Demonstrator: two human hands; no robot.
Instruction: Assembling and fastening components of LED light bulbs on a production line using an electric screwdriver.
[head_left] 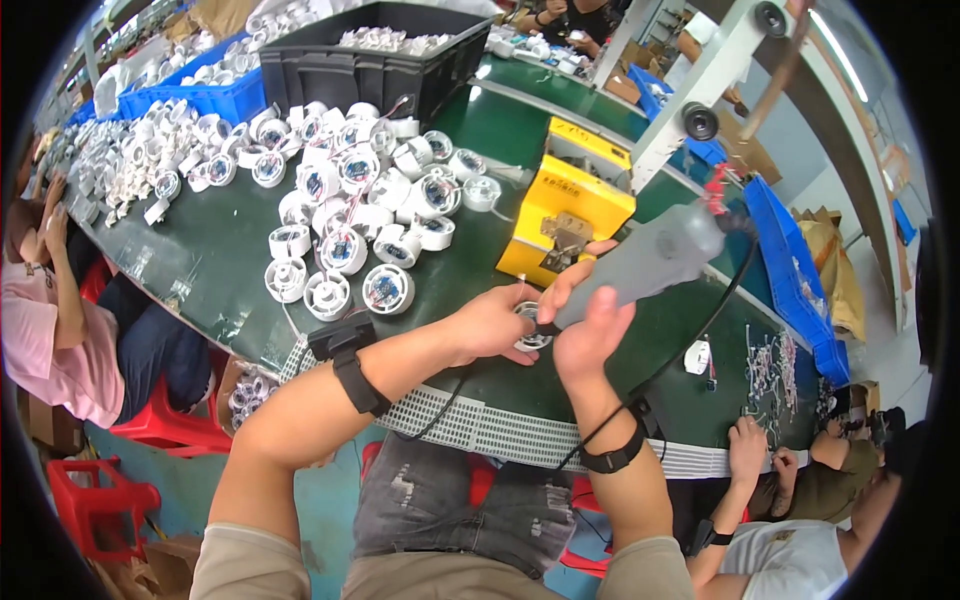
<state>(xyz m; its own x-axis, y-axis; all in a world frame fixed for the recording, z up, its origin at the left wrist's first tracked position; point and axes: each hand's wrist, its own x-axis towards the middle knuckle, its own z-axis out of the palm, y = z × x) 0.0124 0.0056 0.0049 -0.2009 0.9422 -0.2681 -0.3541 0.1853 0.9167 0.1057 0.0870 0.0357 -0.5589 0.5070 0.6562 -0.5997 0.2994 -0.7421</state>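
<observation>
White parts [358,170] crowd the green counter [450,287]; the left hand [488,322] pinches a round part [534,340] (partly hidden by fingers) near a yellow box [590,190]; the right hand [588,335] grasps a grey driver [655,255].

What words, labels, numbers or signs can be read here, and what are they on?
Yellow machine: dark markings on its top and front; I won't copy them, and the smaller ones are blurred.
Grey tool: no lettering I can make out.
Piled white parts: any markings are too small to read.
Black bin: no lettering I can make out.
</observation>
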